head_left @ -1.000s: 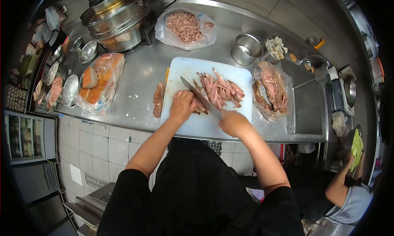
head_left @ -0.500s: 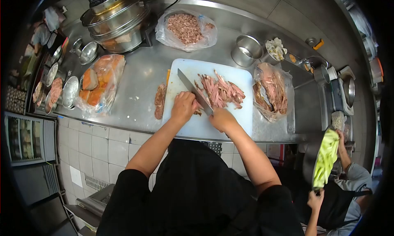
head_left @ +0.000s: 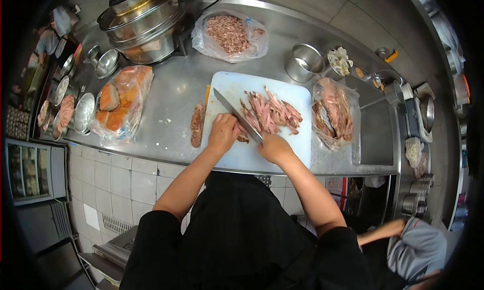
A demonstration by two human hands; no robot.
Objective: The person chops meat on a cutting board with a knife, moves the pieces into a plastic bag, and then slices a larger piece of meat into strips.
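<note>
My right hand [head_left: 275, 148] is closed round the handle of a large kitchen knife [head_left: 233, 110], its blade slanting up and left across the white cutting board [head_left: 222, 161]. Left of the blade, my left hand [head_left: 224, 132] has its fingers curled on a piece of meat [head_left: 243, 138], mostly hidden by the fingers and the knife. A heap of pink meat strips [head_left: 272, 111] lies on the board to the right of the blade. Beside the board's left edge rests a long brown piece of meat [head_left: 197, 124] on the steel counter.
Bagged meat [head_left: 334, 111] lies right of the board, bagged orange-skinned blocks [head_left: 118, 103] to the left, and a bag of diced meat [head_left: 228, 35] behind. A steel pot [head_left: 304, 62] stands back right, near a sink [head_left: 375, 136]. A co-worker's grey sleeve [head_left: 418, 247] shows at lower right.
The co-worker at right has moved lower in view, and the green vegetables they carried are out of sight. My knife's tip has swung slightly left; my hands have barely shifted.
</note>
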